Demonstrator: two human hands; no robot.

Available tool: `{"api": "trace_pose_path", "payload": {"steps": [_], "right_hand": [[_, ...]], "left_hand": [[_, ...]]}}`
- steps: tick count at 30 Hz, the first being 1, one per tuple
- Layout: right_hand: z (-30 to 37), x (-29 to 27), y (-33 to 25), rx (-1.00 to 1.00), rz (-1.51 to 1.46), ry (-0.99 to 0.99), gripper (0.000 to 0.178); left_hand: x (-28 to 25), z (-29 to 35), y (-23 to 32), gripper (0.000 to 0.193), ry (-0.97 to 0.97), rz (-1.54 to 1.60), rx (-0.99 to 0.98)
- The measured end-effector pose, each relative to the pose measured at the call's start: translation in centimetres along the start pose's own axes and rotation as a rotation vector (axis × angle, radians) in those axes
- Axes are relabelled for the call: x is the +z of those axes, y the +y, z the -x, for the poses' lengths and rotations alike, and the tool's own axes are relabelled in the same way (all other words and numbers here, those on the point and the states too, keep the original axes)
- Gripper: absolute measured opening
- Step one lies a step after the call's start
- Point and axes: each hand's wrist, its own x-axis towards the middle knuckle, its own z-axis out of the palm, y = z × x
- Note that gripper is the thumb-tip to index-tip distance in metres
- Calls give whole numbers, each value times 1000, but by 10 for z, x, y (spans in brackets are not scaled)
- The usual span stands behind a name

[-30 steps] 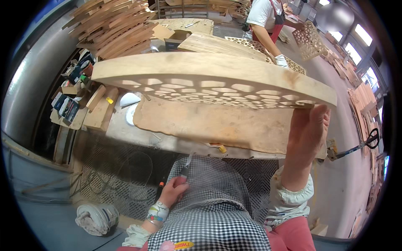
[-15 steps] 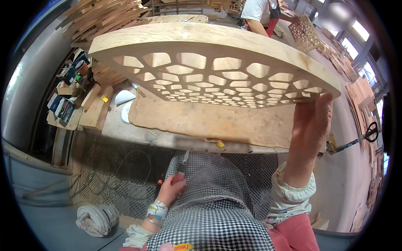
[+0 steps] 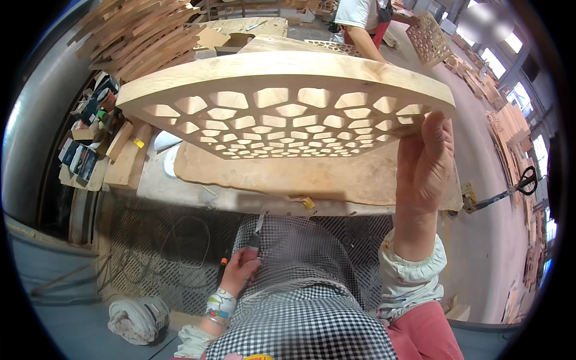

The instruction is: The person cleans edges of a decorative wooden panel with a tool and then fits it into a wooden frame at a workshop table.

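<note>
A thick pale wooden panel point(image 3: 269, 132), cut through with rounded lattice holes, stands tilted over the bench with its broad edge raised toward me. My right hand point(image 3: 427, 157) grips its right end, the fingers partly hidden by the wood. Low at the left, in front of my checked apron, my left hand point(image 3: 240, 271) is closed round the red and black handle of a narrow-bladed scraper point(image 3: 254, 240), its thin pale blade pointing up. Under the panel lies a brown sheet point(image 3: 252, 178) with a wavy front edge, on the pale workbench point(image 3: 180, 197).
Stacked timber point(image 3: 138, 39) and a tray of boxes and small tools point(image 3: 84, 157) are at the left. A white bucket point(image 3: 141, 318) stands on the floor. Black-handled scissors point(image 3: 528, 180) lie at the right. Another person point(image 3: 363, 21) works beyond the bench, near another lattice panel point(image 3: 429, 39).
The panel's raised edge has shifted left and slightly down in view, my right hand moving left with it. More of the bench behind it shows. My left hand keeps the scraper.
</note>
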Motion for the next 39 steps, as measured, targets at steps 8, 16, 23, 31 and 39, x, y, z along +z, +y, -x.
{"api": "trace_pose_path", "payload": {"steps": [8,16,23,31,39], "right_hand": [[8,32,71,77,-3,15,32],[38,19,139,249,177,-55,26],[26,26,119,434,447,-307,42],[28,18,122,460,448,-386,34],[25,11,122,392,549,-405,37]], "left_hand": [[1,24,20,72,31,-347,254],[16,19,83,70,16,-499,463],[28,1,95,70,109,-528,511],[31,-9,99,70,187,-588,469],[40,-46,133,51,186,-741,407]]}}
